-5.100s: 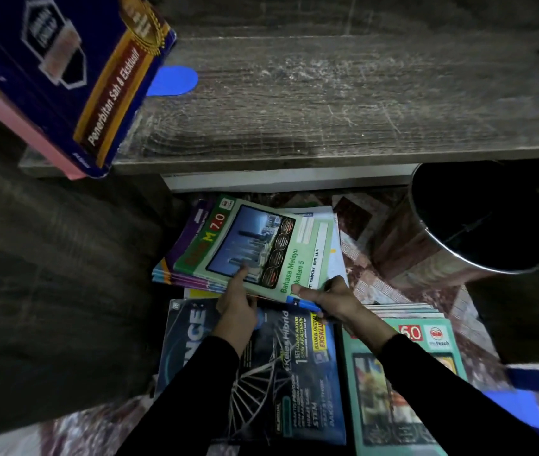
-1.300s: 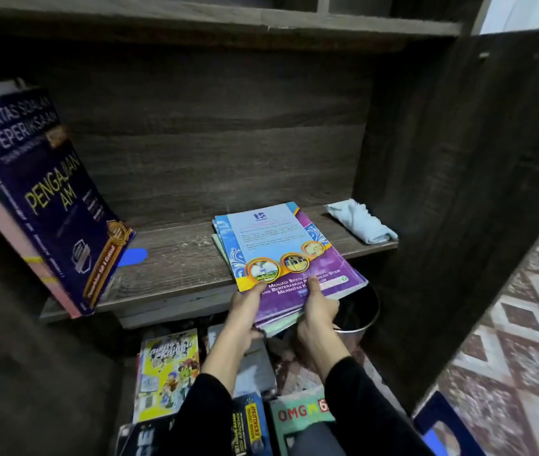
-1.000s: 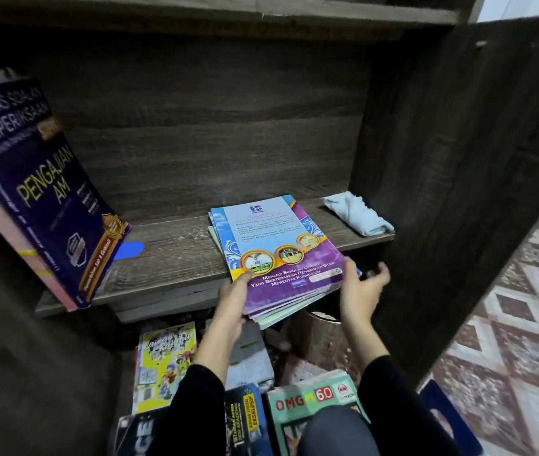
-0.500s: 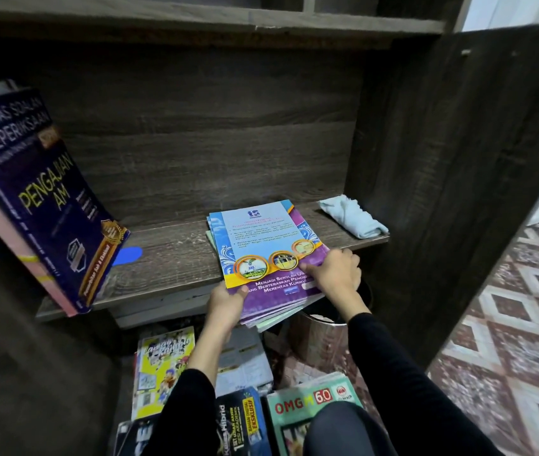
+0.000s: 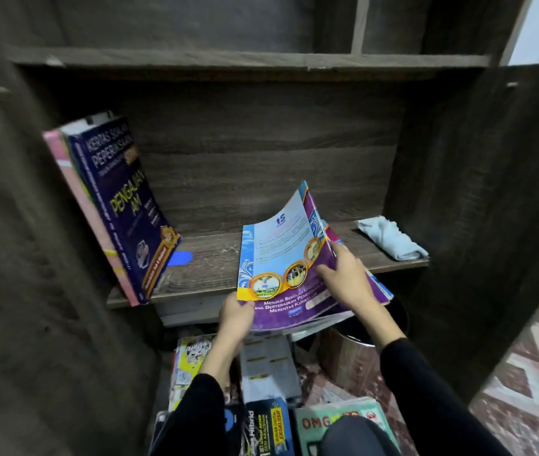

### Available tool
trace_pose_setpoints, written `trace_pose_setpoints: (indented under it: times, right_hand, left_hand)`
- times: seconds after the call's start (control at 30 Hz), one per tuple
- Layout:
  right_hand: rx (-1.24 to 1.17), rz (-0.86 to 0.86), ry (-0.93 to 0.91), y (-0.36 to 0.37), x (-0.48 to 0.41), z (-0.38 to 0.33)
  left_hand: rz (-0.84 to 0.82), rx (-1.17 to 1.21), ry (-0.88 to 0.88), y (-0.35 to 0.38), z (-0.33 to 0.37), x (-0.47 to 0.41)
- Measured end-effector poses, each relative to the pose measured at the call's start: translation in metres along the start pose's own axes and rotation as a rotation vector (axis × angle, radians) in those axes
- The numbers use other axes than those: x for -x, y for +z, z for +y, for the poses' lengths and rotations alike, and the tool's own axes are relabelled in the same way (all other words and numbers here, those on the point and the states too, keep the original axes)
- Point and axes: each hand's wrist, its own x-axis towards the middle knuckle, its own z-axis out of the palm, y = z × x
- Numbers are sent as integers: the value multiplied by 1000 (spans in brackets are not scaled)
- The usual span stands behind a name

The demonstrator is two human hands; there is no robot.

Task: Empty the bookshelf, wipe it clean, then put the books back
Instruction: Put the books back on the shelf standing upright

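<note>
Purple-and-blue glossy paperback bundle (image 5: 289,258), tilted over dark wood-grain shelf board (image 5: 215,255).
Held two-handed: left hand (image 5: 236,315) grips the near lower corner from beneath; right hand (image 5: 343,278) pinches the right edge, thumb on the cover. Far edge raised and curling, likely to stand it upright beside the thick navy exam book (image 5: 126,205) leaning at the shelf's left. Crumpled pale-blue cloth (image 5: 389,240) lies at the right end, wiping apparently done.

The dark blue book (image 5: 123,209) at 9 o'clock reads "PENGAJIAN AM"; the purple booklet (image 5: 281,255), "MENJADI SEKOLAH"; the green book (image 5: 314,426) at 6 o'clock, "OMG".
</note>
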Motion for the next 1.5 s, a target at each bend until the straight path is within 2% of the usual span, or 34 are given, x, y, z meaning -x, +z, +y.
trace_pose_setpoints:
  times: [0.1, 0.17, 0.23, 0.37, 0.43, 0.57, 0.7, 0.8, 0.9, 0.97, 1.2, 1.3, 1.5]
  right_hand:
    - [-98, 69, -169, 0, 11, -28]
    - [-156, 108, -278, 5, 19, -46]
    - [-172, 157, -371, 17, 25, -59]
    - [-260, 269, -485, 56, 34, -83]
    - [-315, 320, -533, 78, 38, -96]
    - [-378, 376, -642, 116, 45, -128]
    - [-354, 380, -738, 155, 47, -145]
    - [-332, 271, -715, 177, 42, -146]
    - [-256, -4, -646, 193, 39, -147]
    - [-202, -133, -612, 206, 32, -149]
    - [-197, -304, -499, 239, 6, -143]
    - [-208, -353, -445, 246, -2, -135]
    - [-258, -462, -507, 249, -5, -117]
  left_hand:
    - [-3, 93, -53, -18, 3, 9]
    - [78, 100, -14, -33, 20, 18]
    - [160, 74, 119, -55, 53, 26]
    - [165, 163, 463, -102, 146, 41]
    - [156, 92, 578, -119, 185, 46]
    - [118, -98, 636, -145, 226, 42]
    - [244, -366, 687, -174, 227, 30]
    - [405, -561, 757, -192, 216, 29]
    - [582, -944, 761, -211, 202, 25]
    - [644, -1088, 744, -221, 191, 22]
    - [762, -1316, 758, -228, 169, 3]
    - [794, -1342, 762, -229, 168, 0]
    - [795, -1374, 811, -233, 168, -5]
